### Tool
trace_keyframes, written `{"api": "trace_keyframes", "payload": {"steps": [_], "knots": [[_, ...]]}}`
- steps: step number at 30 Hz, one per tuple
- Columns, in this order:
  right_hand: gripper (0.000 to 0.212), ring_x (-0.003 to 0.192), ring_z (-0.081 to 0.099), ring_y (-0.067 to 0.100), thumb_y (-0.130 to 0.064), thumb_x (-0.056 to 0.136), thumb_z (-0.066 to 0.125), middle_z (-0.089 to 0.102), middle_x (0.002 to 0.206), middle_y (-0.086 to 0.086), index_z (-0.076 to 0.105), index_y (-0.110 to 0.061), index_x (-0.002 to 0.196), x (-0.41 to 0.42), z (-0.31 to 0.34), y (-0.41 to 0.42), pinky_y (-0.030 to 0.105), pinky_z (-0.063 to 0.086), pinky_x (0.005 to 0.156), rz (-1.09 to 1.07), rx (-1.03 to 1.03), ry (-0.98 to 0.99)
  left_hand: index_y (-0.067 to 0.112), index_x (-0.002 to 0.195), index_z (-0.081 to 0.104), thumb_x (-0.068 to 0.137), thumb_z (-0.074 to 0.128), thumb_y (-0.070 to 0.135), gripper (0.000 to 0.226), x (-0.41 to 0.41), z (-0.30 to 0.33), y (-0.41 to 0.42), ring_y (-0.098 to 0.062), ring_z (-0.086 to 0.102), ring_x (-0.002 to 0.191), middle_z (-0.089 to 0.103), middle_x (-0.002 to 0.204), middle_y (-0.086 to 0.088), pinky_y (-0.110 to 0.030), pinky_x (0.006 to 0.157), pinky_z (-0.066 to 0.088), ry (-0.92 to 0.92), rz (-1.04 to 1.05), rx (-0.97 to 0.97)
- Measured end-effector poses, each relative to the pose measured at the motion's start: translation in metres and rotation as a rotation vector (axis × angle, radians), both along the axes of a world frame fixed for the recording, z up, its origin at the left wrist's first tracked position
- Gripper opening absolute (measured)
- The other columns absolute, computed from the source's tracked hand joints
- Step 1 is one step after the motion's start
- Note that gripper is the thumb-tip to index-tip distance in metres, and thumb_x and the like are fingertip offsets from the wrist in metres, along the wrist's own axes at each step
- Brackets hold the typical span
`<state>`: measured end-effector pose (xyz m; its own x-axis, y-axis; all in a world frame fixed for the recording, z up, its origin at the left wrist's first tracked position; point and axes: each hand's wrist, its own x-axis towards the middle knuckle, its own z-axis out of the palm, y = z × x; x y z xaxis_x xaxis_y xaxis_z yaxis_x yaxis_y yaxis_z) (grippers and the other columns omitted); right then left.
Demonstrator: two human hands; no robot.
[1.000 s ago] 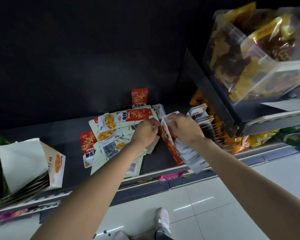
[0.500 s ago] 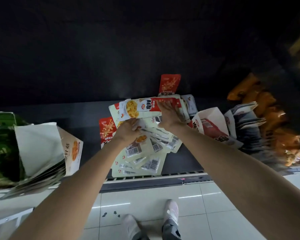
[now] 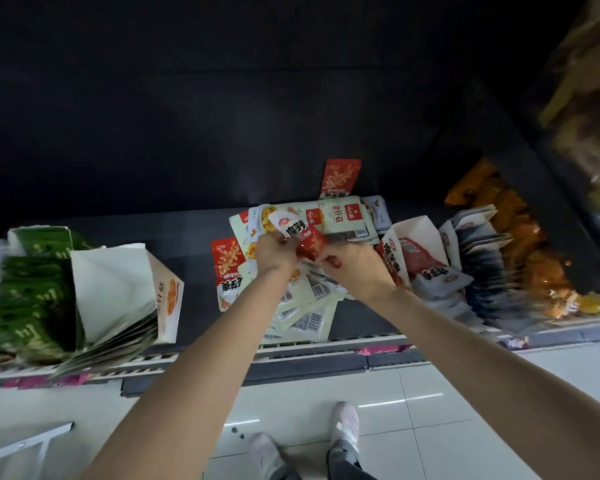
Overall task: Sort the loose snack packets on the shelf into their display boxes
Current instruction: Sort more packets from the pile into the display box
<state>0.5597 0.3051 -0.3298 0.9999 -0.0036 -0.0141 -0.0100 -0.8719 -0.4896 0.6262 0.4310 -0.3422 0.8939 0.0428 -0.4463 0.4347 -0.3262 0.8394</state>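
A heap of loose snack packets (image 3: 309, 306), white and red, lies in the middle of the dark shelf (image 3: 194, 299). Both my hands hover over it and hold one red-and-white packet (image 3: 307, 237) between them. My left hand (image 3: 274, 252) grips its left side. My right hand (image 3: 355, 268) pinches its right lower edge. Just right of the heap stands a red-and-white display box (image 3: 413, 251) with packets in it. A white display box (image 3: 118, 292) filled with packets stands at the left. One red packet (image 3: 340, 176) leans on the back wall.
Green packets (image 3: 21, 289) fill the far left of the shelf. Grey packets (image 3: 478, 258) and orange bags (image 3: 534, 244) sit at the right, under a blurred upper shelf (image 3: 548, 188). White floor tiles and my shoes (image 3: 343, 431) lie below the shelf's front edge.
My hands left the display box at the right and went to the loose heap. They now lift a red-and-white packet together. The view swung left.
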Motion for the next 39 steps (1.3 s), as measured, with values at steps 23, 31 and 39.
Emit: {"api": "trace_keyframes", "payload": {"steps": [23,31,39], "knots": [[0.019,0.082,0.067,0.017,0.005,0.085,0.057,0.072,0.088,0.009,0.072,-0.005,0.089,-0.06,0.037,-0.147,0.035,0.053,0.081,-0.339,0.16,-0.029,0.026,0.114,0.067,0.094,0.051,0.025,0.026,-0.065,0.049,-0.107,-0.025,0.052,0.103,0.069,0.111,-0.002,-0.036,0.089,0.042,-0.789,-0.871,0.467],[0.029,0.093,0.066,0.037,-0.001,0.094,0.045,0.064,0.111,0.03,0.055,0.013,0.118,-0.058,0.033,-0.151,0.018,0.053,0.068,-0.375,0.569,0.255,0.039,0.131,0.048,0.094,0.044,0.018,0.044,-0.057,0.036,-0.11,-0.027,0.024,0.131,0.029,0.145,-0.004,-0.039,0.104,0.026,-0.804,-1.099,0.823],[0.036,0.108,0.059,0.031,-0.026,0.099,0.038,0.064,0.115,0.016,0.057,-0.007,0.122,-0.039,0.052,-0.121,0.037,0.047,0.09,-0.346,-0.075,0.365,0.031,0.132,0.05,0.092,0.046,0.012,0.045,-0.041,0.026,-0.096,-0.024,0.026,0.133,0.03,0.146,-0.001,-0.039,0.108,0.027,-0.565,-1.04,0.533]]}}
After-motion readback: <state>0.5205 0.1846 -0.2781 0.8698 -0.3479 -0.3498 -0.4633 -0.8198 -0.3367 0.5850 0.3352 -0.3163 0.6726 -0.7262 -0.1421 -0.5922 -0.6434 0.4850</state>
